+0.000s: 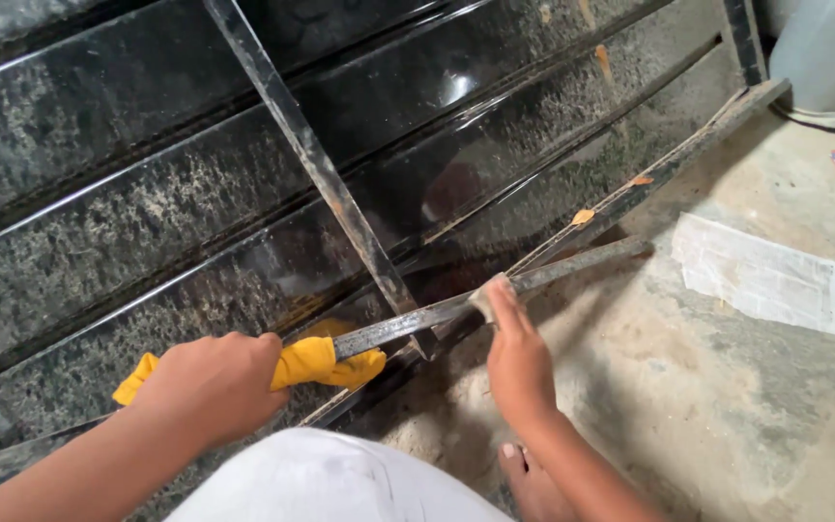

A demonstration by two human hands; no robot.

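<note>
Fingers over half-hidden pad

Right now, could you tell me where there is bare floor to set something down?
Bare concrete floor lies right of the right hand, below the white paper sheet. It is crowded at the long grey metal bar and black slatted gate.

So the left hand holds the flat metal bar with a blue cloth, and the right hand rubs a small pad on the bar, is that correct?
Not quite: in the head view the cloth is yellow, not blue. The left hand grips the flat metal bar through it, and the right hand presses a small pale pad on the bar.
</note>
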